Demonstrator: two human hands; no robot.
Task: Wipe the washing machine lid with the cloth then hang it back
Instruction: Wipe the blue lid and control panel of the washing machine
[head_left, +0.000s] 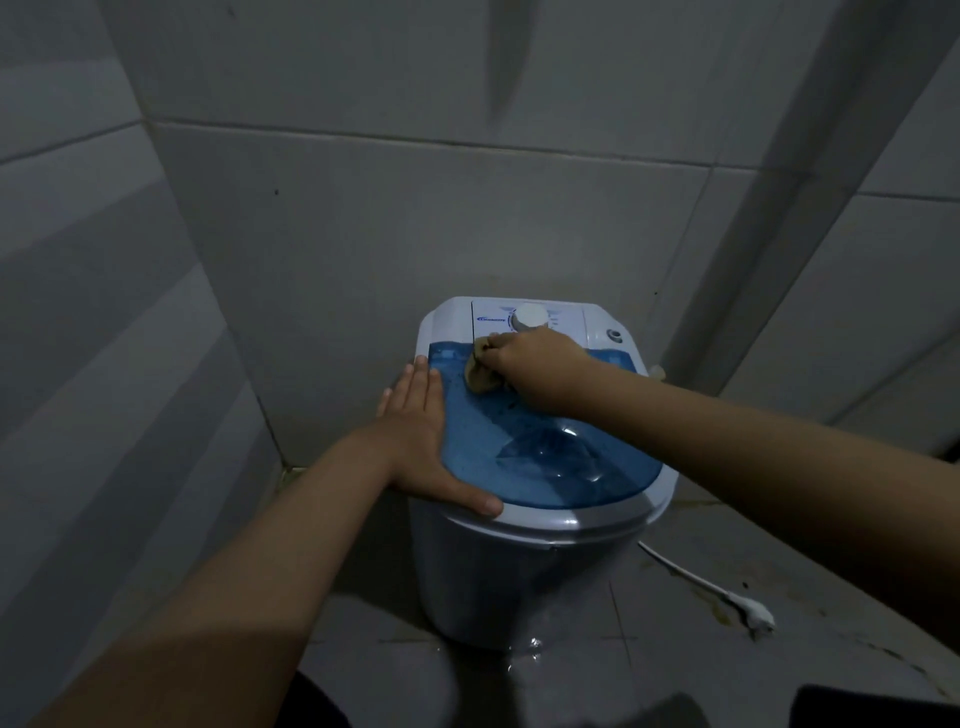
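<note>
The right hand (535, 366) grips a bunched tan cloth (480, 376) pressed on the blue lid (524, 457) near its far edge, the bundle's length running front to back. The left hand (423, 441) lies flat, fingers spread, on the lid's left rim.

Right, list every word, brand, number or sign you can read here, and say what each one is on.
Blue brand logo on the washing machine's control panel: too blurred to read.
Markings around the white dial: too small to read.
Small round emblem at the panel's right end: unreadable.
Blue lid, cloth, wall tiles and plug: no text visible.
</note>
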